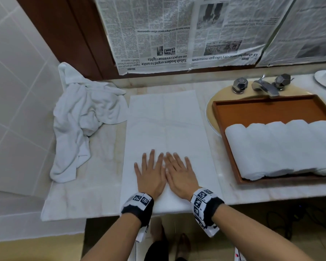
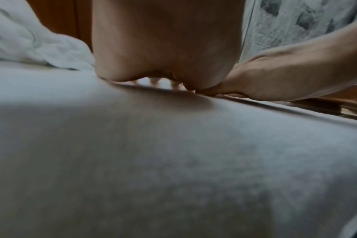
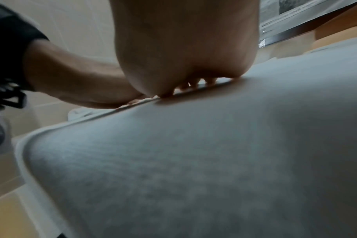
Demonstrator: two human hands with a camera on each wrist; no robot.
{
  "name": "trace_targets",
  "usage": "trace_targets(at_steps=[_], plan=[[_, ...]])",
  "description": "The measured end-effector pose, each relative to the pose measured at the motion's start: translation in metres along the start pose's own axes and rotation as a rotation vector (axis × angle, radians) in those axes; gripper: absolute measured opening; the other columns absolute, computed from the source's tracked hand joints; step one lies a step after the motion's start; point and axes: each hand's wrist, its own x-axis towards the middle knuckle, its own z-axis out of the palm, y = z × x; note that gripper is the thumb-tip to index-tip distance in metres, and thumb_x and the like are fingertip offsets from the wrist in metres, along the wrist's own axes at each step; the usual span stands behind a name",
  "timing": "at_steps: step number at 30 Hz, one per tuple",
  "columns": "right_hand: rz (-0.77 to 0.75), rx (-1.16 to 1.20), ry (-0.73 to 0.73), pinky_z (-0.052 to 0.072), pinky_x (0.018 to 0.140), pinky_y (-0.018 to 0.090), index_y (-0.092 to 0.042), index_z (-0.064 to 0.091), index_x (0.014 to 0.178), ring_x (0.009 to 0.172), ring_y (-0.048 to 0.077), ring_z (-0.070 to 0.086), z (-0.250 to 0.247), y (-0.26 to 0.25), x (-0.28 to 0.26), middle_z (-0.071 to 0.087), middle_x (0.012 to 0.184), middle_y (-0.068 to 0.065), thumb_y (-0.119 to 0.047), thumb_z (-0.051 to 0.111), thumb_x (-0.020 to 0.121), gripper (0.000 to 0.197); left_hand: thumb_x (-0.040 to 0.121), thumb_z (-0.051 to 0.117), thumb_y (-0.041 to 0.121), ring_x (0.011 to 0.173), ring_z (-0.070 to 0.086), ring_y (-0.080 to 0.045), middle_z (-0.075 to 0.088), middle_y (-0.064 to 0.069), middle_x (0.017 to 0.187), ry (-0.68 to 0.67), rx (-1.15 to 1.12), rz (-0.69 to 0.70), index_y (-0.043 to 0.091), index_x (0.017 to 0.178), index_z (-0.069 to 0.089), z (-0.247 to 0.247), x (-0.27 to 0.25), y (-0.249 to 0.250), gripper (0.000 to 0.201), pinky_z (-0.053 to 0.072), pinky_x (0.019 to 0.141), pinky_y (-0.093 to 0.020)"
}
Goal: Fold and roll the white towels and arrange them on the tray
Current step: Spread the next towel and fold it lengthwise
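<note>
A white towel (image 1: 164, 127) lies folded into a long flat strip on the counter, running away from me. My left hand (image 1: 151, 170) and right hand (image 1: 179, 171) lie side by side on its near end, palms down, fingers straight and spread. Both wrist views show a palm (image 2: 163, 48) (image 3: 183, 48) pressing on the towel (image 2: 173, 161) (image 3: 194, 161). To the right, a brown wooden tray (image 1: 267, 110) holds several rolled white towels (image 1: 282, 147) in a row along its near side.
A crumpled heap of white towels (image 1: 79, 117) lies at the left of the counter (image 1: 94, 166) by the tiled wall. The tray rests over a sink with a metal tap (image 1: 262, 85). Newspaper (image 1: 177, 34) covers the wall behind. The counter's front edge runs just beneath my wrists.
</note>
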Motion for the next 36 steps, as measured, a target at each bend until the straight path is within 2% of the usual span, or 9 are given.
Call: trace_targets(at_steps=[5,11,15,21,25,28,32,34,36], plan=[[0.107,-0.041,0.031,-0.01,0.12,0.042,-0.026,-0.001,0.158,0.151,0.011,-0.011,-0.004,0.027,0.01,-0.012,0.163,-0.013,-0.051,0.008,0.102,0.062,0.1,0.011,0.059,0.154,0.0,-0.019,0.0,0.01,0.167,0.06,0.016,-0.049,0.041,0.158,0.008,0.006,0.004,-0.035,0.06,-0.003,0.12,-0.051],[0.308,-0.016,0.053,-0.015,0.12,0.04,-0.024,-0.01,0.156,0.149,0.007,-0.018,-0.02,0.061,0.011,-0.017,0.162,-0.012,-0.058,-0.009,0.094,0.07,0.091,-0.005,0.064,0.153,-0.014,-0.021,-0.016,0.01,0.165,0.025,0.011,-0.142,0.038,0.158,-0.005,-0.014,0.01,-0.066,0.072,-0.007,0.121,-0.053],[0.155,0.013,0.055,-0.013,0.12,0.04,-0.02,-0.006,0.156,0.149,0.009,-0.017,-0.038,0.033,0.038,-0.017,0.161,-0.011,-0.053,-0.004,0.098,0.067,0.093,-0.003,0.06,0.152,-0.016,-0.017,-0.015,0.011,0.165,0.039,-0.041,-0.02,0.037,0.158,0.0,-0.028,0.032,-0.046,0.069,-0.012,0.12,-0.051],[0.068,-0.014,-0.086,0.004,0.116,0.045,-0.014,0.03,0.155,0.149,0.022,0.023,-0.03,0.019,0.097,0.016,0.162,-0.001,-0.047,0.001,0.103,0.067,0.1,0.01,0.045,0.154,0.004,-0.022,-0.002,0.009,0.165,-0.003,-0.019,0.123,0.032,0.158,0.016,-0.02,0.093,-0.014,0.06,0.002,0.121,-0.055],[0.053,-0.052,-0.065,-0.009,0.12,0.044,-0.023,0.004,0.159,0.153,0.016,-0.004,-0.039,0.055,0.115,-0.007,0.163,-0.01,-0.056,-0.008,0.098,0.071,0.102,0.015,0.05,0.153,0.013,-0.02,0.013,0.005,0.166,0.018,0.032,0.042,0.032,0.158,0.022,-0.019,0.108,-0.03,0.059,0.004,0.119,-0.05],[0.165,-0.041,-0.038,-0.012,0.121,0.043,-0.026,-0.013,0.156,0.149,0.012,-0.022,-0.052,0.093,0.12,-0.023,0.16,-0.013,-0.058,-0.012,0.092,0.071,0.097,0.001,0.057,0.153,-0.007,-0.015,-0.008,0.01,0.166,0.042,0.022,-0.066,0.034,0.159,0.005,-0.026,0.108,-0.043,0.067,-0.005,0.122,-0.047],[0.205,0.002,-0.062,-0.014,0.121,0.042,-0.023,-0.013,0.156,0.148,0.011,-0.022,-0.066,0.11,0.127,-0.025,0.158,-0.013,-0.057,-0.015,0.087,0.077,0.094,-0.002,0.058,0.154,-0.008,-0.021,-0.007,0.005,0.167,0.056,0.019,-0.142,0.034,0.159,0.004,-0.033,0.114,-0.043,0.07,-0.006,0.12,-0.052],[0.083,0.025,-0.079,-0.014,0.12,0.04,-0.021,-0.011,0.156,0.15,0.013,-0.018,-0.066,0.093,0.135,-0.021,0.159,-0.01,-0.057,-0.01,0.091,0.075,0.096,0.005,0.057,0.154,-0.004,-0.023,-0.001,0.004,0.168,0.044,-0.003,-0.107,0.035,0.159,0.012,-0.032,0.127,-0.032,0.067,-0.005,0.12,-0.055],[-0.064,-0.008,-0.109,-0.005,0.12,0.043,-0.018,0.006,0.158,0.152,0.019,0.001,-0.059,0.072,0.147,-0.005,0.163,-0.006,-0.054,0.001,0.1,0.069,0.099,0.011,0.053,0.154,0.002,-0.023,0.001,0.006,0.167,0.018,-0.006,-0.027,0.036,0.158,0.016,-0.03,0.146,-0.018,0.062,0.002,0.12,-0.058]])
